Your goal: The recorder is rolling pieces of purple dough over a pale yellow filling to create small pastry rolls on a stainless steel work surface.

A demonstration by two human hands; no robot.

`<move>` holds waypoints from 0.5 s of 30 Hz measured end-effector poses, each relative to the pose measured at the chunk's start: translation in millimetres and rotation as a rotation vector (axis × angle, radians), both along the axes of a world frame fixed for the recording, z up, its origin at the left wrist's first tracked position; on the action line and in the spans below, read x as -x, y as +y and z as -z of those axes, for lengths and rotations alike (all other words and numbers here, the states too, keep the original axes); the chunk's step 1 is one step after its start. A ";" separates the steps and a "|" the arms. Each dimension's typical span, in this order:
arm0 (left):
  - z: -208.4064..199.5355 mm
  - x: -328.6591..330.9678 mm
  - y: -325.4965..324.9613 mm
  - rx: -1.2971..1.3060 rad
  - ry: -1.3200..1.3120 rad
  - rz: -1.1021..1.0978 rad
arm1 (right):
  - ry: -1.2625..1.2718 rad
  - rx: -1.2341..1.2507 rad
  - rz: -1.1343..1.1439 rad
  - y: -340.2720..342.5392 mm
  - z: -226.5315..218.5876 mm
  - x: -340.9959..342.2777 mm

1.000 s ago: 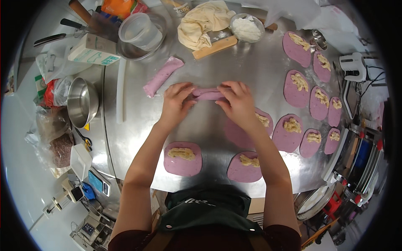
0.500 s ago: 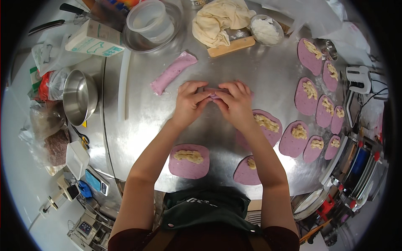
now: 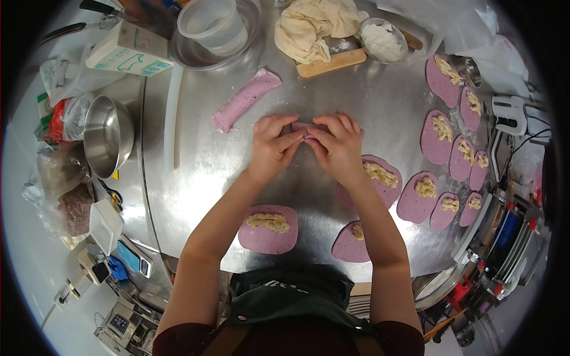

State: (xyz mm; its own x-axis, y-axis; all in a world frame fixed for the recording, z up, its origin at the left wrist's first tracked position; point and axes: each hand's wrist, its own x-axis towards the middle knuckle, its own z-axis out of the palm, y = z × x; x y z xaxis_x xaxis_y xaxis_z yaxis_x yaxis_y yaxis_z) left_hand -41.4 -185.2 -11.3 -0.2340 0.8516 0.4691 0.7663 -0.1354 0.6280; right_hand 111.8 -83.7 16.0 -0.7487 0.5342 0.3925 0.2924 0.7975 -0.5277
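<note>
My left hand and my right hand meet over the middle of the steel table, both pinching the seam of a pink piece of dough. Most of that dough is hidden under my fingers. A finished-looking pink dough roll lies slantwise beyond my left hand. Nearer me, a flat pink dough piece carries a strip of pale, lumpy filling. By my right forearm are another filled dough piece and one partly covered by the arm.
Several filled dough ovals lie along the right. At the back stand a cloth, a wooden-handled scraper, a flour bowl and a plastic tub in a metal bowl. A white rolling pin and steel bowl are left.
Both hands keep pinching the same dough, with small finger shifts along its seam. The whole view has moved slightly; the other dough pieces stay where they were.
</note>
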 end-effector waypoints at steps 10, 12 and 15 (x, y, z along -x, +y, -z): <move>3.3 -3.2 -0.8 -0.007 -0.052 -0.034 | -0.001 0.036 0.013 0.6 1.6 -1.1; 3.0 -2.8 -2.8 0.026 -0.110 -0.029 | -0.004 0.048 0.019 2.1 -6.4 -5.2; -2.8 -6.2 -1.1 0.068 -0.159 -0.046 | -0.044 0.068 0.088 7.4 -11.8 -13.7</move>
